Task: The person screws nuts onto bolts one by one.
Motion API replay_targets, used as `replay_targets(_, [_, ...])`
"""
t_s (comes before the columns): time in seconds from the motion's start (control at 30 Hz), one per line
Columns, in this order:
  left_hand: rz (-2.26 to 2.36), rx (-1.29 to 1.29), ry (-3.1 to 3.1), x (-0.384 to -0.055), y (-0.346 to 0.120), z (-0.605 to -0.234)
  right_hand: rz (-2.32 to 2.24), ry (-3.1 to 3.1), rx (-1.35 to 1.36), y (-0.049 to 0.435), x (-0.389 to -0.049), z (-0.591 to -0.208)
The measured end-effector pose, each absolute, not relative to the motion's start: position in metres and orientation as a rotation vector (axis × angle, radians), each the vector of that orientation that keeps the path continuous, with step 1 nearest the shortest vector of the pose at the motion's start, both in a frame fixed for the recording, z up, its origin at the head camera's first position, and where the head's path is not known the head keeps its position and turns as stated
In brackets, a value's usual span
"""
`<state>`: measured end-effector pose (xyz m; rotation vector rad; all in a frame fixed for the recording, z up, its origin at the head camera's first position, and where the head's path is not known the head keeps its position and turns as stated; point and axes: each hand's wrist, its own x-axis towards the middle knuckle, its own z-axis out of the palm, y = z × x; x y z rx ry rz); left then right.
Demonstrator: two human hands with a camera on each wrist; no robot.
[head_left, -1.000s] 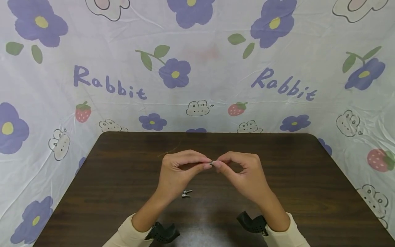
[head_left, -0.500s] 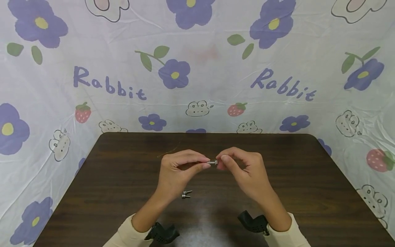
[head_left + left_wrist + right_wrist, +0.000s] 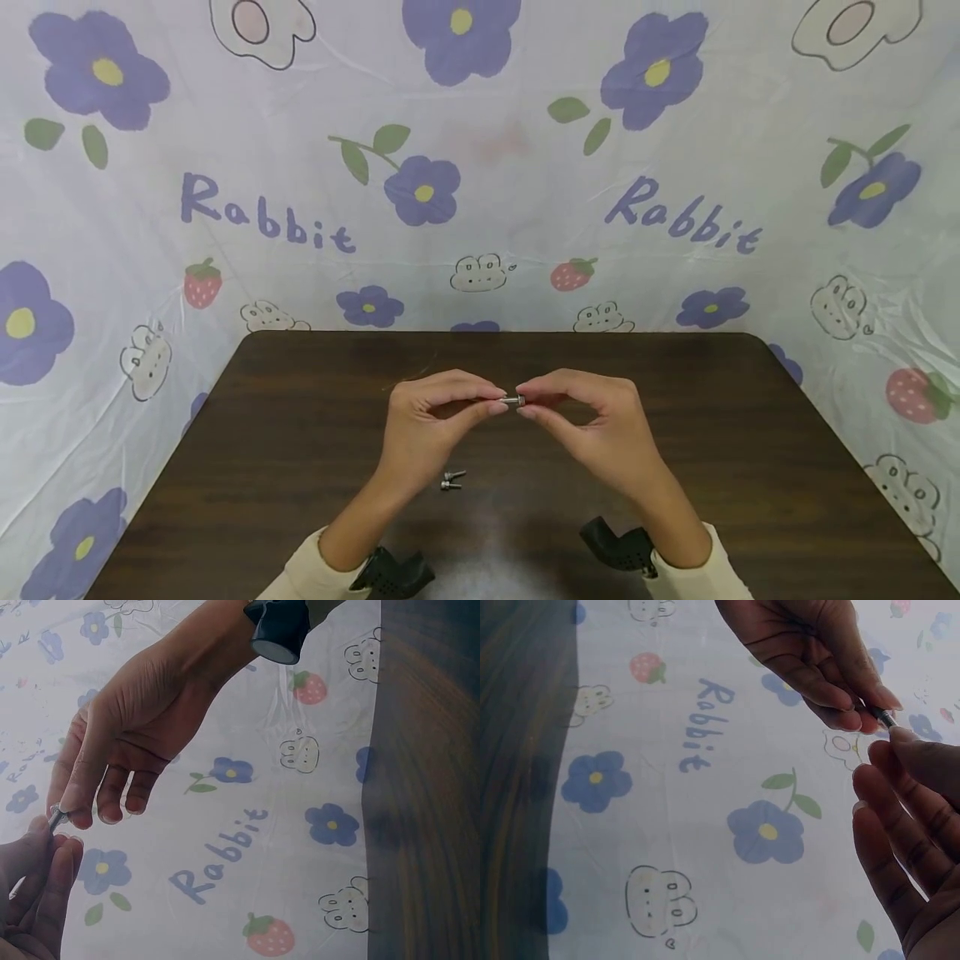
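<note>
Above the middle of the table, a small silver metal bolt (image 3: pixel 513 401) lies sideways between both hands. My left hand (image 3: pixel 431 417) pinches its threaded end between thumb and fingers, so that end is hidden. Thumb and index finger of my right hand (image 3: pixel 600 417) are at the bolt's head, one tip on each side. The left wrist view shows the bolt (image 3: pixel 56 818) bridging the two hands' fingertips. In the right wrist view, the threaded shaft of the bolt (image 3: pixel 886 718) shows in the short gap between them.
Two more small bolts (image 3: pixel 452 480) lie close together on the dark wooden table (image 3: pixel 300 458), near the left forearm. A thin strand (image 3: pixel 420 371) lies farther back. Behind the table hangs a white cloth (image 3: pixel 495 208) printed with flowers and rabbits.
My right fingers first covered the bolt's head, then drew back to the right and showed it, and now close around it again. The left hand keeps its pinch. The head view has tilted slightly up.
</note>
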<state>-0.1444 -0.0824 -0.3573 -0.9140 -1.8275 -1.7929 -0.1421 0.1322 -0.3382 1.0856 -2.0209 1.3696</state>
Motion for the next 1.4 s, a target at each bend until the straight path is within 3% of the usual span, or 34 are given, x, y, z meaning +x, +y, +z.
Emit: replay_targets(1.4, [-1.775, -0.907, -1.811, -0.144, -0.081, -0.359, 1.391, -2.081, 1.03, 0.133, -0.143, -0.34])
